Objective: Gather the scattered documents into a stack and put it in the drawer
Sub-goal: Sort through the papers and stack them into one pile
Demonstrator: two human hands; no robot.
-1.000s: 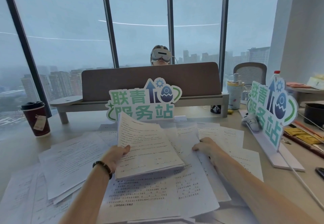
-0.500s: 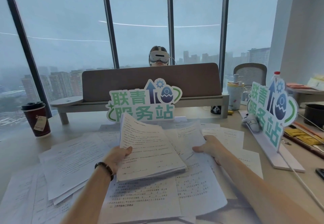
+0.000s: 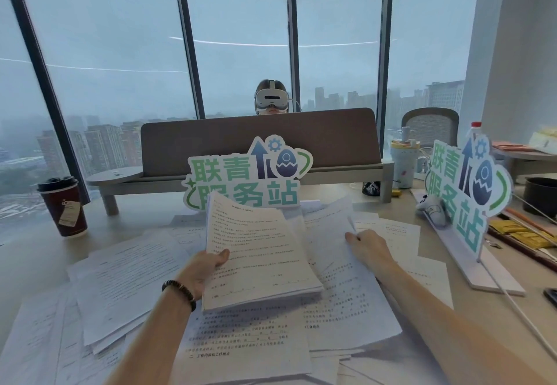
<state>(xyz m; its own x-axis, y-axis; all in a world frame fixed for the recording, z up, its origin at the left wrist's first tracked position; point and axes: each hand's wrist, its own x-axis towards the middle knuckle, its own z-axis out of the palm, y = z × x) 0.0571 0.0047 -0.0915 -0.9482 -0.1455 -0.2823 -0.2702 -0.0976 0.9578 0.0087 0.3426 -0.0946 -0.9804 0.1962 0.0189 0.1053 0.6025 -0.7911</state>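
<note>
Since the earlier frame the right hand (image 3: 366, 247) had pulled one loose sheet (image 3: 327, 234) up off the spread, its far edge now curling — fingers pinched on it. The left hand (image 3: 205, 267), a beaded bracelet (image 3: 180, 292) at the wrist, clamped the gathered stack (image 3: 259, 258) by its left edge, thumb on top, tilted above the desk (image 3: 27, 252) near centre. The remaining printed white sheets (image 3: 126, 276) lay overlapping beneath and to the left, too many to count. Two die-cut green signs stood beyond — one (image 3: 247, 173) far centre, one (image 3: 467, 191) at right. One dark-lidded red paper cup (image 3: 63, 206) stood far left.
</note>
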